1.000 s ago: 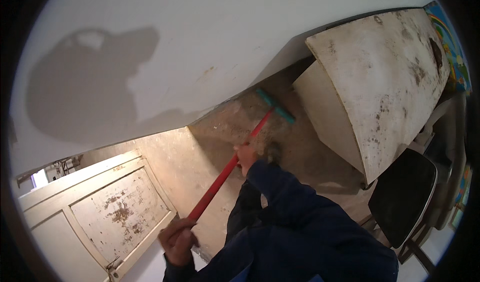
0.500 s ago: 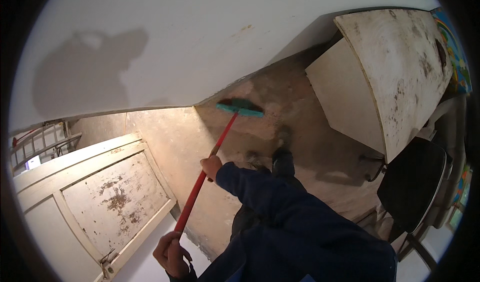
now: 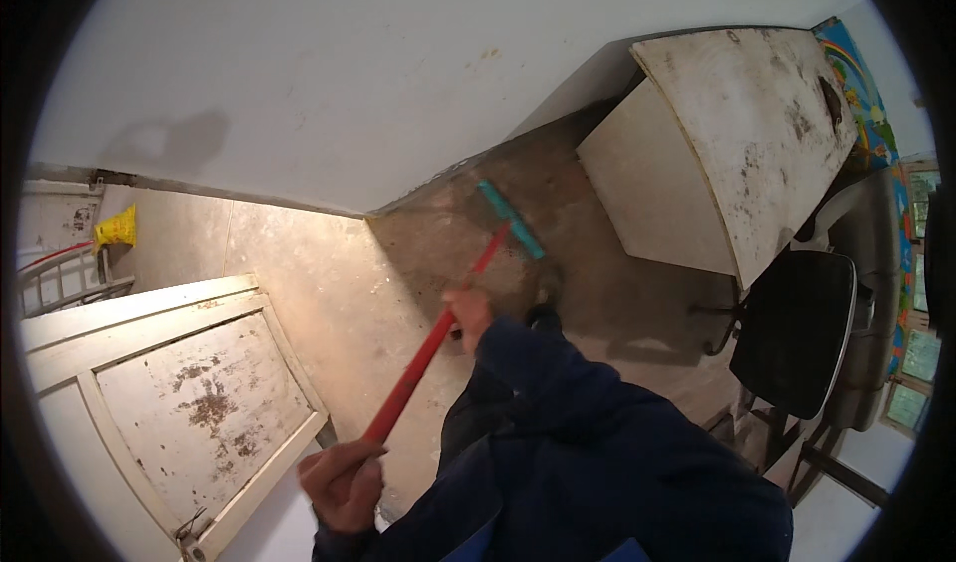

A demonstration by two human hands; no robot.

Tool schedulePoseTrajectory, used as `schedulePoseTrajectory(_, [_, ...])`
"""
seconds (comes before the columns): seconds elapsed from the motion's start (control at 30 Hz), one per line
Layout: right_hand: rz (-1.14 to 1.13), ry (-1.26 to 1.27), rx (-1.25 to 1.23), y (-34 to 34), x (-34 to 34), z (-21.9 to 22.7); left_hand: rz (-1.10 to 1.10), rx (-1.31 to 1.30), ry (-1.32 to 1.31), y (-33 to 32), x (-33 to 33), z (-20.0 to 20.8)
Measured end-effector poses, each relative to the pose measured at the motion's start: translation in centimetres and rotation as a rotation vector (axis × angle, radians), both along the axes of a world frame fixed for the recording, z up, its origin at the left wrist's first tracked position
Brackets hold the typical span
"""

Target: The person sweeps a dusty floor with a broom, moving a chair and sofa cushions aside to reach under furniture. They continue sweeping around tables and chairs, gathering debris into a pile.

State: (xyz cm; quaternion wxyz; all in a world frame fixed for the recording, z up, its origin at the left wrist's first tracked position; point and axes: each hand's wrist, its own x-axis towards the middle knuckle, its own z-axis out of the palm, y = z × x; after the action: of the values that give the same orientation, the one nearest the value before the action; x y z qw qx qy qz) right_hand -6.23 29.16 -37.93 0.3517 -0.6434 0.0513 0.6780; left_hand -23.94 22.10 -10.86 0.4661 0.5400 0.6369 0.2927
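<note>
With fingers curled, a red broom [image 3: 405,386] is gripped by the left hand [image 3: 342,484] at seven o'clock, right hand [image 3: 473,317] at six. Its teal head [image 3: 519,227] is held over patchy floor [image 3: 423,253] toward one; what is done cannot be told. Access is narrowed by wall [image 3: 339,84] at eleven, stained board [image 3: 747,144] at two.

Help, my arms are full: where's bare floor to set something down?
Lit floor between the panelled door and white wall looks bare; so does a shadowed strip between the broom head and stained furniture. Crowded: around the red handle, and beside the black panel.
</note>
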Motion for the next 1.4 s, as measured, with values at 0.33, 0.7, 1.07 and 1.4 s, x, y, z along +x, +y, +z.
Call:
schedulePoseTrajectory(0.33, [0.409,-0.231,0.125,-8.6,6.5,-14.6,-0.101,-0.152,-0.011,-2.8,4.6,-6.0])
schedulePoseTrajectory(0.7, [0.232,0.41,-0.028,-10.0,-1.8,1.7,-0.129,0.359,0.407,-9.6,7.8,4.1])
schedulePoseTrajectory(1.07, [-0.092,-0.003,-0.012,-15.0,13.1,-4.8,-0.25,0.236,0.12,-11.7,13.1,-1.4])
schedulePoseTrajectory(1.4, [0.209,0.266,-0.115,-17.0,4.2,-3.6,0.046,0.18,0.293,-14.1,9.1,-0.6])
